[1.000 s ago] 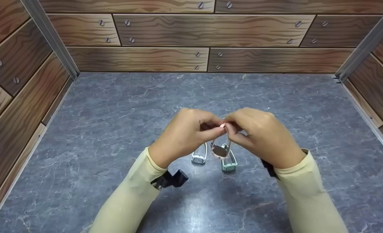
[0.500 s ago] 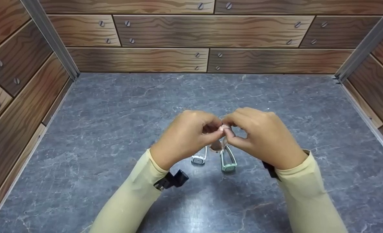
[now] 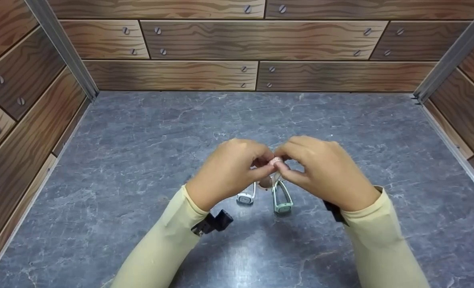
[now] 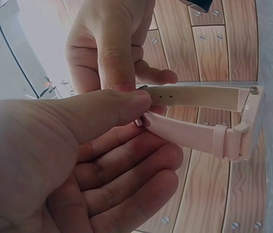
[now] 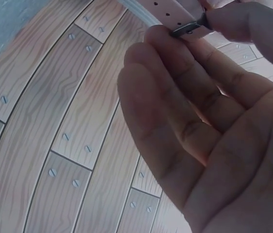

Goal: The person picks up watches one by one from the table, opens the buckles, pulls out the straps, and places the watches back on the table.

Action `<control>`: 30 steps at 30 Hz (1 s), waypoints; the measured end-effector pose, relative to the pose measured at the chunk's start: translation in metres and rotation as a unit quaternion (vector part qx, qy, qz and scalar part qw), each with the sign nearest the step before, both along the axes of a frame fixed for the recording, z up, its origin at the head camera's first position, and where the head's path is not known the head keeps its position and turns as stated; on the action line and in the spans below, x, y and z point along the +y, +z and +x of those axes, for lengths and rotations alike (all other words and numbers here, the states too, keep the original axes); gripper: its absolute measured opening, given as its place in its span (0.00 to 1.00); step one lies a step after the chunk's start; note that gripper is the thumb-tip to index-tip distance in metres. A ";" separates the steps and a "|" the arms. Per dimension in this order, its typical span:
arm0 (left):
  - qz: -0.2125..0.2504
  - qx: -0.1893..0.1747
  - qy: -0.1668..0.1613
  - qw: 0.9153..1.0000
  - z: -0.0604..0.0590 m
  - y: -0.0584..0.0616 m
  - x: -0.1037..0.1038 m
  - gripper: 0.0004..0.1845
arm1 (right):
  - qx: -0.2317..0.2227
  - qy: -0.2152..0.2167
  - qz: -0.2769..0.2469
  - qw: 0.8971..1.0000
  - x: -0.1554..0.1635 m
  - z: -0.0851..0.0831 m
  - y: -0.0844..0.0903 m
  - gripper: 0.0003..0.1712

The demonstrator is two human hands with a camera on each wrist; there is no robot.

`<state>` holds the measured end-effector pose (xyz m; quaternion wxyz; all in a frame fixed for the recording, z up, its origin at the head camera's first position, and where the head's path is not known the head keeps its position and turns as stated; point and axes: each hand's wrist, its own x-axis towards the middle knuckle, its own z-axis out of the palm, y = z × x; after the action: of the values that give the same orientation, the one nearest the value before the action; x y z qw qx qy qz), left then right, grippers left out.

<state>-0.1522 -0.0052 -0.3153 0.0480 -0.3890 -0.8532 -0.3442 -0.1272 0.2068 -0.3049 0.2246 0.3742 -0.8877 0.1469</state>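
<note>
Over grey marble floor [image 3: 141,132] walled by wood planks [image 3: 197,38], both hands pinch a pink watch [image 4: 199,116].

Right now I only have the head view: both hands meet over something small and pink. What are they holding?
Observer: A pink watch; the left hand pinches its strap end between thumb and fingers.
Operator: And the right hand?
Observer: The right hand pinches the strap at a small dark metal buckle.
Operator: Is the strap fastened?
Observer: Not visibly; the left wrist view shows the holed strap and the lower strap apart, meeting only at the fingertips.
</note>
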 end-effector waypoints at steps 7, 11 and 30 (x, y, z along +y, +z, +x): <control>0.001 0.018 0.002 1.000 0.001 0.003 -0.002 0.08 | 0.029 0.019 0.001 0.999 0.000 -0.001 0.001 0.02; 0.019 0.023 0.003 1.000 0.002 0.004 -0.003 0.08 | 0.036 0.025 -0.009 0.999 -0.001 0.000 0.002 0.03; 0.144 0.001 -0.006 0.990 0.004 0.007 -0.005 0.06 | -0.027 0.043 -0.165 0.985 -0.004 0.003 0.005 0.04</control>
<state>-0.1487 -0.0098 -0.3083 0.1026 -0.3834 -0.7922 -0.4637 -0.1245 0.2030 -0.2997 0.2527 0.3659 -0.8399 0.3112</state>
